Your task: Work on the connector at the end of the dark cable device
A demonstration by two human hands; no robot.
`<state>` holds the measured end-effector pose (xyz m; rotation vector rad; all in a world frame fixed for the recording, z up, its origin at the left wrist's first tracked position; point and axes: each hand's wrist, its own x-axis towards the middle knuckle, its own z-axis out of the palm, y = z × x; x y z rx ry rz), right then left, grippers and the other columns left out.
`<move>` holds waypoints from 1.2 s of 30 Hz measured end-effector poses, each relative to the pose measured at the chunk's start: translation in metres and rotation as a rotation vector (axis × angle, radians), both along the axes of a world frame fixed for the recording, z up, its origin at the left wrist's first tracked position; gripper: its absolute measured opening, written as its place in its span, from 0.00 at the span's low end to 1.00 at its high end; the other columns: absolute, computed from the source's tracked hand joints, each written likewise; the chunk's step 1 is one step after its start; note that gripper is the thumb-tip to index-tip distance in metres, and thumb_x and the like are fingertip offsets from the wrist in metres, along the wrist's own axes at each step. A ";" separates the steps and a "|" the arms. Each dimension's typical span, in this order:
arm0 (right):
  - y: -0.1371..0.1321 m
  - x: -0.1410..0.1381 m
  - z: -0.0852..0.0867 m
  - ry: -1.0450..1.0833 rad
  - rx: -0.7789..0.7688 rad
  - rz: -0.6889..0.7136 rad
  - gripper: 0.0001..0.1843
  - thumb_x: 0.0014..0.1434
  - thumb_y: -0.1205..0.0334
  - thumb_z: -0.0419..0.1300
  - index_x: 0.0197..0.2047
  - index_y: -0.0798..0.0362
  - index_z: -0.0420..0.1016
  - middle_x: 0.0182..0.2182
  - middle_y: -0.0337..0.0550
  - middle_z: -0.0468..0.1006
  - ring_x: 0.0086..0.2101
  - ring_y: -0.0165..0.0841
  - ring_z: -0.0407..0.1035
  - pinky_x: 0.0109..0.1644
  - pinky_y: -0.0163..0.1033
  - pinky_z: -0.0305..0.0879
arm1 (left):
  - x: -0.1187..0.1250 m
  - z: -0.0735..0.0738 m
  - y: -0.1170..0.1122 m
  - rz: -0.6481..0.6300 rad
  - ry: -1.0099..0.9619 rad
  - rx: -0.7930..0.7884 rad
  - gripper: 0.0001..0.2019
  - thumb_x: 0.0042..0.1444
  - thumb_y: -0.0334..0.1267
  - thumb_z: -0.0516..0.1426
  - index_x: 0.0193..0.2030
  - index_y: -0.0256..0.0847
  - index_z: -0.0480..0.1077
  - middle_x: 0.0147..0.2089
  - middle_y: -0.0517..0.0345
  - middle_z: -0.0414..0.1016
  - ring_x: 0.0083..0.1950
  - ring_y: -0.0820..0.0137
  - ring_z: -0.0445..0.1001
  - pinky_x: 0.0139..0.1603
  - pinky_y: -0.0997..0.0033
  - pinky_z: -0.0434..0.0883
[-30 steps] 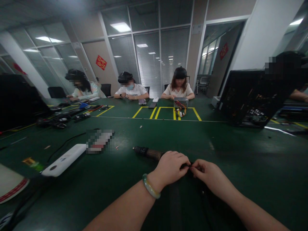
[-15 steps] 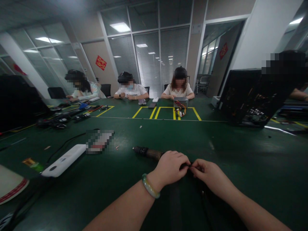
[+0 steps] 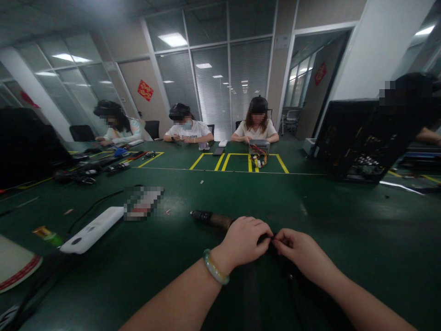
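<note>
My left hand [image 3: 245,241], with a jade-green bangle [image 3: 216,267] on its wrist, is closed with thumb and fingertips curled together. Its fingertips meet those of my right hand [image 3: 295,248], which makes a pinch just to the right. Something small and dark shows between the two sets of fingertips, too hidden to name. Behind the left hand lies an electric screwdriver [image 3: 215,220] with a black nose, its tip pointing left and its rear end covered by the hand. Below the right hand a dark cord-like shape runs toward me, hard to make out against the table.
On the left are a white power strip [image 3: 94,230], a blurred-out phone-like object [image 3: 144,203], a green-and-gold spool [image 3: 48,236] and a paper cup [image 3: 17,264]. Black computer cases stand left [image 3: 31,145] and right [image 3: 347,140]. Several people sit opposite, one behind a power supply with wires [image 3: 259,147].
Both hands keep practically the same place and grip. The view has shifted very slightly; nothing on the table has visibly moved.
</note>
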<state>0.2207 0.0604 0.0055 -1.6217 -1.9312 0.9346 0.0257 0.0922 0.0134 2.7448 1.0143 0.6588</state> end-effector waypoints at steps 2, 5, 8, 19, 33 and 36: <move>0.001 0.001 -0.001 -0.003 -0.001 0.000 0.11 0.61 0.56 0.55 0.32 0.50 0.74 0.26 0.37 0.78 0.27 0.32 0.70 0.28 0.32 0.57 | 0.000 0.001 0.000 0.002 0.009 0.001 0.06 0.59 0.35 0.57 0.43 0.44 0.71 0.43 0.61 0.75 0.47 0.66 0.72 0.49 0.64 0.65; 0.001 0.001 -0.004 0.003 0.004 0.009 0.10 0.61 0.57 0.55 0.33 0.50 0.74 0.27 0.36 0.78 0.27 0.32 0.71 0.28 0.33 0.57 | -0.001 0.002 0.000 0.000 0.001 -0.007 0.06 0.58 0.35 0.57 0.42 0.44 0.71 0.43 0.62 0.75 0.46 0.67 0.72 0.49 0.64 0.65; 0.001 0.001 -0.004 0.013 0.005 0.013 0.10 0.61 0.57 0.55 0.33 0.50 0.74 0.27 0.35 0.78 0.28 0.32 0.71 0.28 0.33 0.57 | -0.001 0.001 0.000 -0.005 -0.010 -0.013 0.07 0.57 0.35 0.58 0.43 0.44 0.71 0.43 0.61 0.75 0.46 0.66 0.72 0.50 0.64 0.65; 0.000 0.001 -0.001 -0.007 -0.016 0.006 0.10 0.62 0.56 0.55 0.34 0.50 0.75 0.27 0.36 0.79 0.27 0.32 0.71 0.28 0.33 0.57 | -0.002 0.000 0.001 -0.019 -0.013 -0.005 0.05 0.61 0.36 0.55 0.43 0.45 0.71 0.44 0.62 0.75 0.47 0.67 0.71 0.50 0.64 0.65; 0.003 0.003 -0.006 0.028 -0.006 0.019 0.09 0.61 0.57 0.56 0.33 0.50 0.74 0.27 0.36 0.79 0.28 0.32 0.72 0.28 0.32 0.58 | -0.001 -0.002 0.001 0.007 -0.003 -0.008 0.08 0.57 0.35 0.58 0.44 0.43 0.69 0.43 0.60 0.75 0.46 0.65 0.72 0.50 0.63 0.65; 0.002 0.002 -0.005 0.027 -0.014 0.014 0.09 0.61 0.57 0.56 0.34 0.50 0.74 0.27 0.36 0.79 0.28 0.32 0.72 0.28 0.32 0.58 | -0.001 -0.003 0.002 0.033 0.008 -0.006 0.08 0.57 0.36 0.59 0.43 0.41 0.67 0.43 0.58 0.74 0.46 0.65 0.72 0.50 0.62 0.65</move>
